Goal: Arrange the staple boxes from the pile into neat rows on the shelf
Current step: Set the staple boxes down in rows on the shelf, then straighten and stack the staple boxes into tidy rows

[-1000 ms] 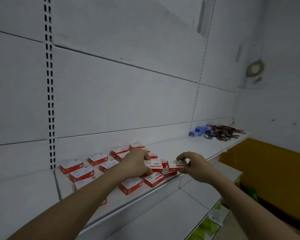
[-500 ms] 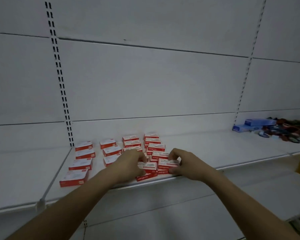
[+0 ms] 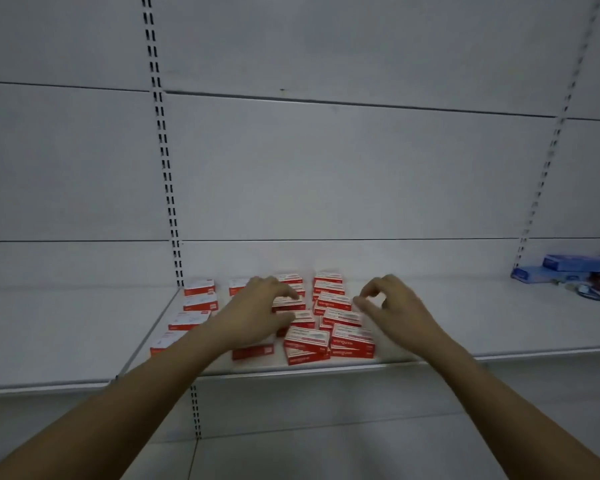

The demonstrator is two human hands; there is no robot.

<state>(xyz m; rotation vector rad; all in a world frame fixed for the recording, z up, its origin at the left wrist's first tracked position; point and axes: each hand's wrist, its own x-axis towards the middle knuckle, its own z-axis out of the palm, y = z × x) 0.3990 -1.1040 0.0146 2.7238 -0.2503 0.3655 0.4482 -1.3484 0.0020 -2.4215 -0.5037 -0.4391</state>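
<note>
The red-and-white staple boxes [image 3: 352, 342] carry white top labels and a white brand word on their red sides, too blurred to read; they lie in a loose pile near the front edge of the white metal shelf [image 3: 465, 327], with single boxes set apart in rows at its left end. The left hand [image 3: 261, 311] rests spread on the pile's left part, gripping nothing I can make out, while the right hand [image 3: 392, 303] hovers just right of it, fingers curled and empty. Behind stand white wall panels with a slotted upright [image 3: 163, 147], and blue boxes [image 3: 575, 263] lie far right.
</note>
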